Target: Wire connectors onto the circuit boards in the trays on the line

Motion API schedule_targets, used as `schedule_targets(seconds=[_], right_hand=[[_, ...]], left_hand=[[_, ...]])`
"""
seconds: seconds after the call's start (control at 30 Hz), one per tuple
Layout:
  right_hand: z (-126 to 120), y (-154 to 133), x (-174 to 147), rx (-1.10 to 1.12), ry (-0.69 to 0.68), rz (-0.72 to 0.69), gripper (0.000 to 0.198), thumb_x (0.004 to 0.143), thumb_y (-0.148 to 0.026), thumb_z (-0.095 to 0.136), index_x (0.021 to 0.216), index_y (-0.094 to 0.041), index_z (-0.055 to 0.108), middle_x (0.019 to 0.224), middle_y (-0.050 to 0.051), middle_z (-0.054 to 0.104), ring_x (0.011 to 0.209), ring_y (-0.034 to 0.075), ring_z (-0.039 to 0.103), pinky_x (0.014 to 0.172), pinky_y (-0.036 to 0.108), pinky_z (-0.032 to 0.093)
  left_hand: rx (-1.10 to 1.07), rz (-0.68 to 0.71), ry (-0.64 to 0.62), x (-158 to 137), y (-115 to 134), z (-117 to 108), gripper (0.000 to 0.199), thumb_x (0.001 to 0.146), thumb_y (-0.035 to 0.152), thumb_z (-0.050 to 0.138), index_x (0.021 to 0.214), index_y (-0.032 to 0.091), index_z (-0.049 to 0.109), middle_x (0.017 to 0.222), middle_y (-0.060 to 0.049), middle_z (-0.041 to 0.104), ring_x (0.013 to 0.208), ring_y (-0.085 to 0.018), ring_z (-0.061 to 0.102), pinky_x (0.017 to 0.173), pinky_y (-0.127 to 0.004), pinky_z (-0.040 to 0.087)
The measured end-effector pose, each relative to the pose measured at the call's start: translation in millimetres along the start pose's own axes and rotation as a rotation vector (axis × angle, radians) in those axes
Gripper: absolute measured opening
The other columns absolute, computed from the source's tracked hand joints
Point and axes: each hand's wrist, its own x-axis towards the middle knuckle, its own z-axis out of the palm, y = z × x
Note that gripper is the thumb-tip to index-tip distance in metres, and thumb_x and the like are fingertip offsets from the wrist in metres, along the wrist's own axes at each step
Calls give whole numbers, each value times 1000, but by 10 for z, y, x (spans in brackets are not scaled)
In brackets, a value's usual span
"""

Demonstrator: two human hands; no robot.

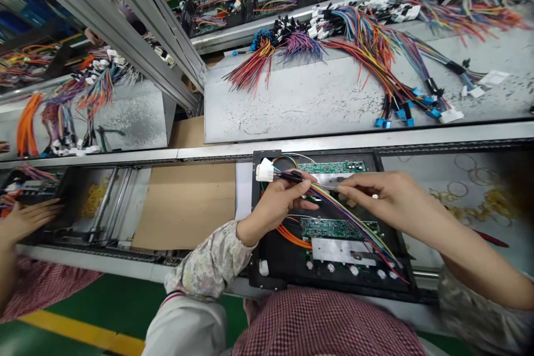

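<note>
My left hand (273, 206) is closed around a wire harness (346, 212) near its white connector (265, 170). The loose multicoloured wires trail down to the right. To the right of it, my right hand (387, 192) pinches what looks like a thin pale wire (327, 186) stretched between the two hands. Both hands are above a black tray (279, 267) on the line. Inside the tray are an upper green circuit board (354, 167), a lower green board (334, 228) with a silver plate (334, 249), and orange wires (292, 236) at the left.
Bundles of wire harnesses (367, 33) lie on a sloped metal shelf (267, 117) behind the line. Yellow rubber bands (492, 206) and a red tool (492, 238) lie at right. Brown cardboard (187, 206) is at left. Another person's hand (35, 217) touches a neighbouring tray.
</note>
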Motion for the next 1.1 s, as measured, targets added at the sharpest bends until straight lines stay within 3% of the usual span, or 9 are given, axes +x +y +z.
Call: schedule_targets(seconds=[0.13, 0.27, 0.37, 0.47, 0.6, 0.8, 1.1], right_hand=[[-49, 33, 74, -57, -90, -68, 45, 98, -52, 41, 76, -24, 68, 70, 2, 64, 57, 14, 56, 53, 28, 38], [-20, 148, 162, -324, 153, 30, 47, 98, -55, 38, 79, -23, 66, 66, 3, 65, 52, 15, 54, 50, 30, 29], [80, 219, 242, -413, 283, 78, 40, 100, -47, 38, 95, -22, 68, 76, 5, 71, 56, 17, 59, 52, 30, 29], [164, 266, 294, -415, 290, 84, 35, 99, -42, 41, 101, -22, 69, 75, 5, 72, 58, 18, 61, 53, 31, 30], [200, 304, 312, -430, 335, 94, 34, 99, -39, 42, 99, -21, 70, 80, 6, 73, 63, 18, 64, 55, 30, 32], [263, 365, 329, -482, 275, 91, 36, 99, -41, 41, 96, -21, 71, 67, 4, 70, 54, 16, 58, 51, 29, 26], [249, 370, 316, -458, 327, 58, 33, 98, -40, 46, 96, -20, 72, 67, 4, 70, 51, 16, 57, 51, 28, 28]], left_hand=[[-50, -1, 28, 1, 54, -106, 24, 79, 33, 77, 90, 15, 66, 90, -4, 65, 79, -14, 64, 61, -23, 60], [-131, -77, -54, 10, 199, -210, 26, 84, 28, 73, 108, 19, 68, 95, -4, 68, 81, -13, 68, 58, -18, 59], [-127, -102, -53, 41, 279, -250, 22, 83, 22, 74, 104, 17, 72, 90, -4, 69, 77, -11, 67, 58, -14, 57], [-114, -105, -63, 75, 281, -262, 21, 84, 23, 73, 104, 18, 72, 93, -4, 69, 80, -11, 67, 62, -16, 59], [-59, -57, -38, 121, 196, -261, 23, 84, 28, 73, 104, 18, 71, 94, -4, 68, 80, -13, 66, 53, -15, 57], [7, -3, 26, 180, 77, -283, 27, 84, 34, 73, 105, 17, 69, 95, -6, 71, 83, -15, 68, 52, -15, 55], [-11, 52, 25, 190, 43, -293, 26, 84, 36, 73, 103, 19, 68, 92, -4, 70, 82, -14, 68, 49, -14, 54]])
